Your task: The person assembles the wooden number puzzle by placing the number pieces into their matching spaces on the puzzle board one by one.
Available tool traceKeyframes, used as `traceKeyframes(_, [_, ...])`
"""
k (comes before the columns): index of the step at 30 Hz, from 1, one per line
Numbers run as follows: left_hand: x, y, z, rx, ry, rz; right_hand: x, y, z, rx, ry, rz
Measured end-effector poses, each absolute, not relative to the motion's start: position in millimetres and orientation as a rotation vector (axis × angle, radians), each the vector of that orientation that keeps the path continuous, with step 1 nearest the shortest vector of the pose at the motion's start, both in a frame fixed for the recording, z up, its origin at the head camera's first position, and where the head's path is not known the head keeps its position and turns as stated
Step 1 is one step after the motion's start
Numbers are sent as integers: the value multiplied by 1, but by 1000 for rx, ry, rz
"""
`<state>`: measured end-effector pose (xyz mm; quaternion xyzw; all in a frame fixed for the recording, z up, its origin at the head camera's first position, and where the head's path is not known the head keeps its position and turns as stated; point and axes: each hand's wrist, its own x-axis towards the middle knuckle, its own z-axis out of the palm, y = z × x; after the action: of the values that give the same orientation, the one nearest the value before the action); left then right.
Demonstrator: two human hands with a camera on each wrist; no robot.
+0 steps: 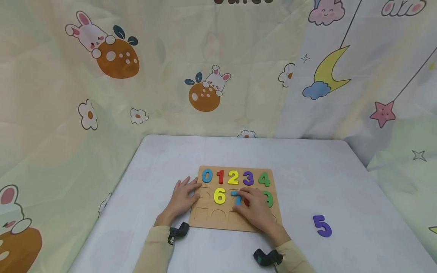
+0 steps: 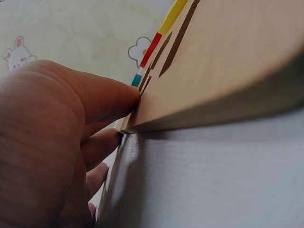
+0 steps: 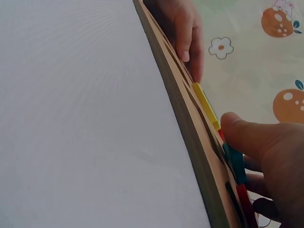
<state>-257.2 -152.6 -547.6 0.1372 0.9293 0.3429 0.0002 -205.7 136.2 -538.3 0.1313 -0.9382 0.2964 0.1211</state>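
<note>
A wooden number board [image 1: 209, 223] lies on the table. My left hand [image 1: 183, 197] is at its left edge, fingers fairly straight and spread. In the left wrist view, the thumb [image 2: 111, 97] rests on the board's face and another fingertip meets its edge. My right hand [image 1: 256, 208] reaches over the middle row and pinches the blue number 7 [image 1: 238, 199] between thumb and fingers. The right wrist view shows the 7 [image 3: 234, 161] standing above the board's face beside the thumb. A red number [image 1: 246, 201] is mostly hidden under this hand, and the green 9 [image 1: 268, 198] partly.
Across the top row sit the blue 0 [image 1: 206, 175], red 1 [image 1: 220, 176], yellow 2 [image 1: 233, 177], purple 3 [image 1: 248, 178] and green 4 [image 1: 264, 179]. A yellow 6 [image 1: 220, 196] is below. The purple 5 [image 1: 322, 226] lies on the table [image 1: 341, 182] at right.
</note>
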Motion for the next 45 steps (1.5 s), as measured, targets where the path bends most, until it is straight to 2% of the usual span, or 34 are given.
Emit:
traceKeyframes(8, [-258,-153,-548,431,2920,1075,-208,129,-538,308,-2768,837])
traceKeyframes(45, [-256,-153,-548,450,2920,1100,-205,123,-539,328,-2711,892])
